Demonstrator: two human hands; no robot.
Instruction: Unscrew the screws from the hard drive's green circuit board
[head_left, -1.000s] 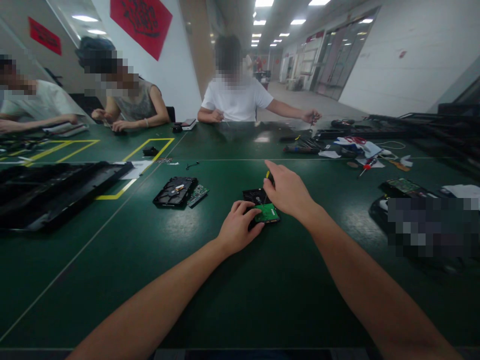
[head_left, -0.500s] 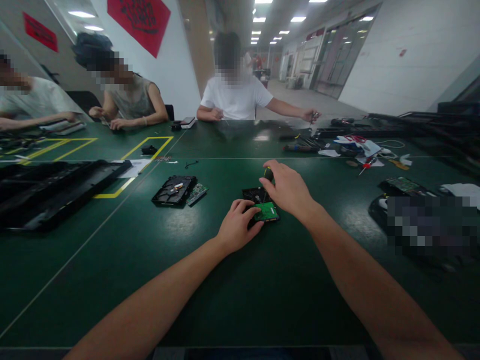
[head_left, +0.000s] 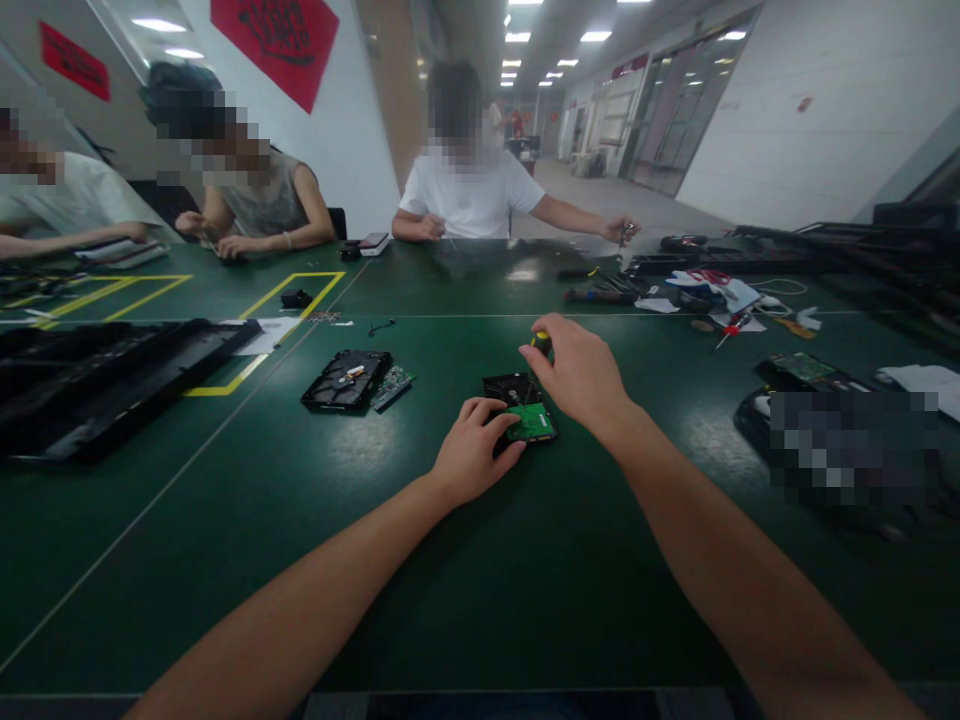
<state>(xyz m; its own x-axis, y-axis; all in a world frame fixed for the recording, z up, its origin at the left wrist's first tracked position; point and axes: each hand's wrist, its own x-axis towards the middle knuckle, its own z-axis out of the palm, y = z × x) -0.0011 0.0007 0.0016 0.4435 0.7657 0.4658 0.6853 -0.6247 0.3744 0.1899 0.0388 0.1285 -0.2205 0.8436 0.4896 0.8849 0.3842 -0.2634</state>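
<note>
1. The left hand (head_left: 472, 455) lies flat-fingered on the near edge of a hard drive (head_left: 517, 400), pressing it to the green desk (head_left: 525, 580).
2. The drive sits mid-desk, its green circuit board (head_left: 534, 423) facing up.
3. The right hand (head_left: 581, 375) is closed around a screwdriver (head_left: 540, 342), held upright with its tip down on the drive.
4. A second drive (head_left: 346, 379) with a loose board (head_left: 393, 387) lies well to the left.
5. Three other people sit at the far side.

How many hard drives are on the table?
2. One hard drive is under the left hand, with the right hand holding a screwdriver over it; a second drive lies further left beside a loose circuit board. Clutter at right may hide more.
</note>
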